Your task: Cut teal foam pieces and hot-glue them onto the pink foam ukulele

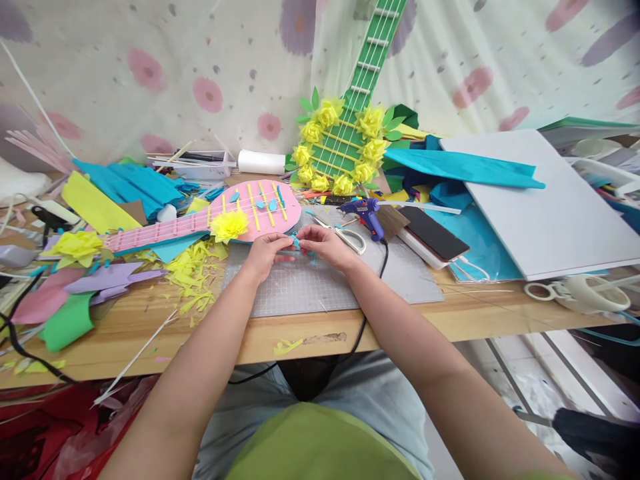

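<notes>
Over the grey cutting mat (290, 293), my left hand (270, 257) and my right hand (325, 245) meet fingertip to fingertip. Pinched between them is a small blue paper piece (295, 243), partly hidden by the fingers; its exact shape is too small to tell. Just behind lies a pink paper guitar (260, 200) with yellow strips, small blue leaf shapes and a yellow paper flower (230, 227). Scissors (353, 239) rest beside my right hand, and a blue glue gun (369, 217) lies beyond them.
A green paper guitar (345, 143) ringed with yellow flowers leans on the curtain. Yellow paper scraps (193, 273) litter the left. To the right are a phone (435, 232), a white board (545, 213) and a tape dispenser (580, 293). The glue gun's black cord (367, 313) crosses the table edge.
</notes>
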`<move>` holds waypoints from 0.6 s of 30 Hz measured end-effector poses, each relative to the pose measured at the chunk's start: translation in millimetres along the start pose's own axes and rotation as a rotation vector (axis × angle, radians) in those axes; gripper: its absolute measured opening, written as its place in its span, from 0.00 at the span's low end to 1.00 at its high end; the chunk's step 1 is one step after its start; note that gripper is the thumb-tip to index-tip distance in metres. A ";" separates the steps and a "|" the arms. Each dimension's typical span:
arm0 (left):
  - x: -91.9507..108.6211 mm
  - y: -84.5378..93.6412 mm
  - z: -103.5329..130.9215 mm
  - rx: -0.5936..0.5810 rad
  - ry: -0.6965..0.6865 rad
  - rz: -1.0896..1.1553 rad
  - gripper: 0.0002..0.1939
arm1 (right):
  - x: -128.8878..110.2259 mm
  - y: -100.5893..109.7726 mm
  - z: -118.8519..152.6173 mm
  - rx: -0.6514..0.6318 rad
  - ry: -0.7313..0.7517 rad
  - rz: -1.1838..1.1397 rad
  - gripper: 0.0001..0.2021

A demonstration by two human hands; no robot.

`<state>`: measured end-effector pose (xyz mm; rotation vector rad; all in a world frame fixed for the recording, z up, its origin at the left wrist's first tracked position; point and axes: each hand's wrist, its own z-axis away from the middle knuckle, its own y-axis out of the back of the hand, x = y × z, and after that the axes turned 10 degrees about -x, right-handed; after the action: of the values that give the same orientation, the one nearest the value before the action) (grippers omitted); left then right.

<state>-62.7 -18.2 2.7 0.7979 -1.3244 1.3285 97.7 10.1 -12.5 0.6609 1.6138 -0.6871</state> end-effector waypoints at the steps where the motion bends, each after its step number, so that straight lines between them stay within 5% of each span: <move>1: -0.4 0.0 -0.1 -0.002 -0.001 -0.003 0.11 | 0.0 0.0 -0.1 0.004 -0.003 0.002 0.15; 11: 0.1 -0.7 0.5 -0.003 -0.003 0.008 0.11 | -4.4 1.6 1.8 -0.021 -0.006 -0.007 0.09; 18: -1.0 -1.4 -0.4 0.000 -0.022 0.020 0.11 | -8.7 13.6 2.2 0.269 0.043 -0.097 0.05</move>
<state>-61.1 -18.2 2.1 0.8036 -1.3530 1.3394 110.4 17.0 -5.1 0.7995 1.6153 -0.9793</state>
